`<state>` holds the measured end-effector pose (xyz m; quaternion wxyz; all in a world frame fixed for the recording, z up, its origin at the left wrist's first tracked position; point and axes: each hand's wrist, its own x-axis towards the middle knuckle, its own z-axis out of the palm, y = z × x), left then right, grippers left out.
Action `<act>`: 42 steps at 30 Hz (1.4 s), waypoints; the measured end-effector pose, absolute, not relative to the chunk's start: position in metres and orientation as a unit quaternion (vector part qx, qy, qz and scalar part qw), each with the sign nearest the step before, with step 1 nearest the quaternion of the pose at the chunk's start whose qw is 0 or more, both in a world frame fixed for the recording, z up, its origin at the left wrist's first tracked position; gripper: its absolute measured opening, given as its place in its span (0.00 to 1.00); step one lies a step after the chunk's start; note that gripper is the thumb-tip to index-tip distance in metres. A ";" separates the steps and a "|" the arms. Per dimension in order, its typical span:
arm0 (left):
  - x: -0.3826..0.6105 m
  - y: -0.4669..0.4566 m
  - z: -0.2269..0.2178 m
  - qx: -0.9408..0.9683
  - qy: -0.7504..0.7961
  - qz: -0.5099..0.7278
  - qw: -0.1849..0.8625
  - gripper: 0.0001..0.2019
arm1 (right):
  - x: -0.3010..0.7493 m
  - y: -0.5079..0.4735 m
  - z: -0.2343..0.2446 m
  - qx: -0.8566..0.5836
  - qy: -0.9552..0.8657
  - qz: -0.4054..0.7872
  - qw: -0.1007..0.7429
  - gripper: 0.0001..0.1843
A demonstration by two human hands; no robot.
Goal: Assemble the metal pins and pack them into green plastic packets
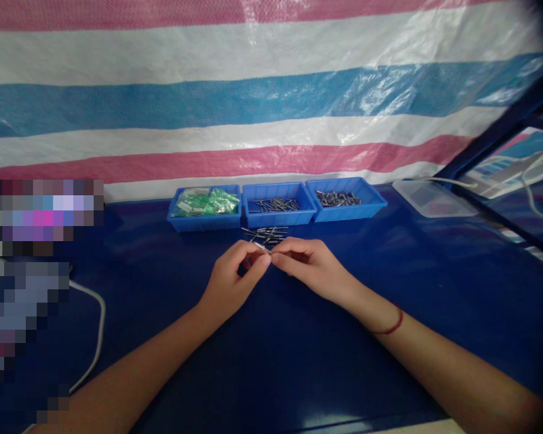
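Observation:
My left hand [235, 271] and my right hand [305, 262] meet fingertip to fingertip above the blue table [298, 349]. Both are pinched closed on a small metal piece [261, 247] held between them. Just beyond the fingers lies a loose pile of thin metal pins [266, 234]. Behind that stand three blue bins in a row: the left bin [203, 208] holds green and clear plastic parts, the middle bin [278, 205] holds metal pins, the right bin [346, 199] holds short dark metal parts.
A striped pink, white and blue tarp [253, 90] hangs behind the table. A clear plastic lid [434, 199] lies at the right, beside a dark metal frame [502, 129]. A white cable [97, 325] curves along the left side.

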<state>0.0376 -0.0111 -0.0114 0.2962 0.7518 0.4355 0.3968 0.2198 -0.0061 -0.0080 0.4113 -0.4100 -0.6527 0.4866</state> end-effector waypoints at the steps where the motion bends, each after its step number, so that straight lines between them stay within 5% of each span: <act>1: 0.037 -0.010 -0.012 0.757 0.436 0.393 0.288 0.06 | 0.220 -0.005 -0.008 -0.418 -0.632 0.499 0.420 0.11; 7: 0.031 -0.002 -0.015 0.826 0.408 0.342 0.188 0.08 | 0.241 0.016 -0.005 -0.500 -0.361 0.470 0.632 0.13; 12: 0.028 0.004 -0.021 0.873 0.410 0.248 0.090 0.13 | 0.264 0.036 -0.006 -0.509 -0.266 0.458 0.679 0.15; 17: 0.026 0.006 -0.026 0.881 0.429 0.195 0.042 0.19 | 0.261 0.032 -0.007 -0.547 -0.434 0.456 0.552 0.10; 21: 0.026 0.008 -0.028 0.876 0.442 0.191 0.040 0.23 | 0.254 0.021 -0.007 -0.552 -0.720 0.235 0.349 0.06; 24: 0.027 0.009 -0.029 0.873 0.448 0.192 0.041 0.27 | 0.250 0.017 -0.010 -0.535 -0.787 0.127 0.280 0.09; 42: 0.016 0.026 -0.025 0.886 0.390 0.241 0.066 0.18 | 0.245 0.014 -0.014 -0.524 -0.799 0.140 0.259 0.07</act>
